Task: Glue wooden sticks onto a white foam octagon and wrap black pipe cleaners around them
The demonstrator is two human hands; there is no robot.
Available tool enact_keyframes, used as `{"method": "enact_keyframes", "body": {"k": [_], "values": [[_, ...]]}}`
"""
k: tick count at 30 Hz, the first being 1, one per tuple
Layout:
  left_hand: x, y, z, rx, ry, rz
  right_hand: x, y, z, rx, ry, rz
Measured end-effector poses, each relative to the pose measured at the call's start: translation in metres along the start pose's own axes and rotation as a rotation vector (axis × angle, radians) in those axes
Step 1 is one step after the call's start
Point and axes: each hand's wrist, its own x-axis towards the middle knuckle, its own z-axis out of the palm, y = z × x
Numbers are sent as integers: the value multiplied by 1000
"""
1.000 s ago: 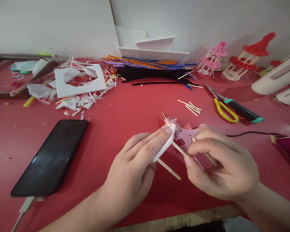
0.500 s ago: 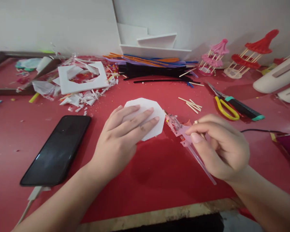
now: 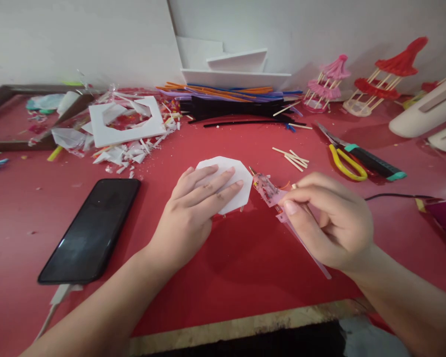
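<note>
Over the red tabletop (image 3: 223, 277), pale wall (image 3: 312, 29) behind, my left fingers (image 3: 218, 199) splay flat across the white polygon board (image 3: 241, 172) near centre while my right fingers (image 3: 315, 196) pinch a thin stick (image 3: 294, 186).

Moderate, rather flat indoor light is noted, with soft shadows cast on the red table (image 3: 193, 139) below the white octagon (image 3: 236, 167) and on the pale wall (image 3: 96, 39) behind the pink model (image 3: 324, 93). Faint glare is caught on the phone (image 3: 91, 230). Fine detail is smeared on the glue gun (image 3: 269, 191); the bottle (image 3: 425, 111) is stretched toward the right edge.
</note>
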Motion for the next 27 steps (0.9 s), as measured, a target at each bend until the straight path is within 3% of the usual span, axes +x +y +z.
{"method": "enact_keyframes", "body": {"k": [27], "values": [[-2,0,3,-6,-18,9,0,2,0,-29,-16,-5]]}}
